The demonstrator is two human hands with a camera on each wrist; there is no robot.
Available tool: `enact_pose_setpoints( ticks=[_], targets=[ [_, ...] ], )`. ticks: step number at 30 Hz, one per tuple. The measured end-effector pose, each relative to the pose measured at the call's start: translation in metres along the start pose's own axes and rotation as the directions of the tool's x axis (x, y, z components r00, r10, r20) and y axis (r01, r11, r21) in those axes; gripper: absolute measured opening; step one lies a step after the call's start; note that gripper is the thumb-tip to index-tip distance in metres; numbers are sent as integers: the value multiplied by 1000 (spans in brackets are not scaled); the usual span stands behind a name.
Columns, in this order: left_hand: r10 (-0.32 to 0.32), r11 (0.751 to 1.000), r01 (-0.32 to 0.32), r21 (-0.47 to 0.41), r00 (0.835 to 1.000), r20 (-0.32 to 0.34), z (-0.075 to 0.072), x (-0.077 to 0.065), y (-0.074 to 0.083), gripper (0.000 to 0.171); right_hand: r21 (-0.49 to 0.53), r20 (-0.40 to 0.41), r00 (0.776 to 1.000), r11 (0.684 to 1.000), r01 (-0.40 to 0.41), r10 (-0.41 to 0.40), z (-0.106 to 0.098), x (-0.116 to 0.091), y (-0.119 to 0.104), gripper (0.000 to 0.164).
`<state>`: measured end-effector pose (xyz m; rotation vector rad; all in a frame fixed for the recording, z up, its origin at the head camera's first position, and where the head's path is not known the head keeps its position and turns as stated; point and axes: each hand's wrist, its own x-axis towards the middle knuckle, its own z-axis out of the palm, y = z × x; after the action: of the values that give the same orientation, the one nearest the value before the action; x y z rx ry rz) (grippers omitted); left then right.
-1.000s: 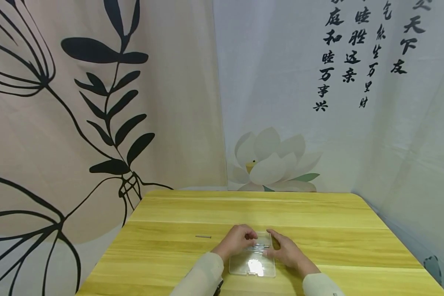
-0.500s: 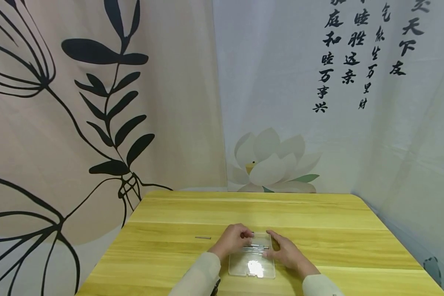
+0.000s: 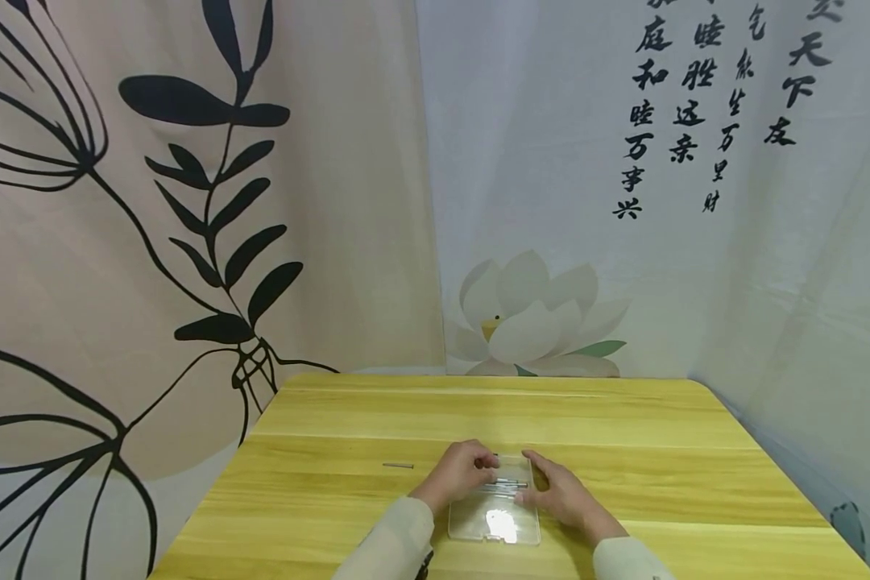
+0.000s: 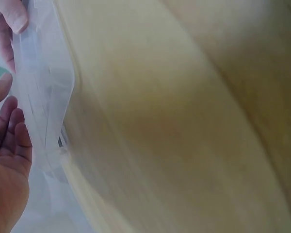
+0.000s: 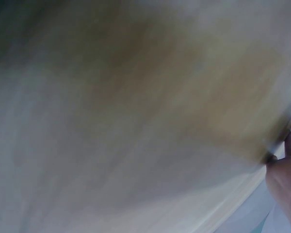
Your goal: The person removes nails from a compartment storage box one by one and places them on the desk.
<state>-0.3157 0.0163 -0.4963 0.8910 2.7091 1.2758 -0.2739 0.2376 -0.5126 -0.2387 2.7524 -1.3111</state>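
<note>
On the wooden table sits a clear plastic box (image 3: 471, 524) with several slim metal rods (image 3: 507, 484) lying across its middle. My left hand (image 3: 464, 469) is over the box's left side, fingers bent close above the rods. In the left wrist view, the left hand (image 4: 9, 165) shows its palm and bent fingers beside the box; I cannot tell whether its fingertips pinch a rod. My right hand (image 3: 561, 490) grips the box's right side between thumb and fingers. Only part of the right hand (image 5: 283, 179) appears at the right wrist view's edge.
One separate thin metal rod (image 3: 398, 465) lies on the table (image 3: 319, 499), left of the left hand. A printed cloth curtain (image 3: 362, 201) hangs behind the table and along its sides.
The left hand has shifted slightly left over the box, showing a little more of its far end. The right hand and the box stay in place.
</note>
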Motion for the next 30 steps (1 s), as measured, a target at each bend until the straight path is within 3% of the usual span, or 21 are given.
enact_pose_setpoints(
  ticks=[14, 25, 30],
  targets=[
    [6, 1000, -6, -5, 1000, 3, 4, 1, 1, 9, 16, 10, 1000, 1000, 3, -3, 0, 1, 0, 85],
    [-7, 997, 10, 82, 999, -35, -1, 1, -9, 9, 6, 6, 1000, 1000, 12, -12, -1, 1, 0, 85],
    [-10, 994, 12, 105, 1000, -15, -3, 0, -10, 7, 12, -1, 1000, 1000, 6, -6, 0, 1, 2, 85]
  ],
)
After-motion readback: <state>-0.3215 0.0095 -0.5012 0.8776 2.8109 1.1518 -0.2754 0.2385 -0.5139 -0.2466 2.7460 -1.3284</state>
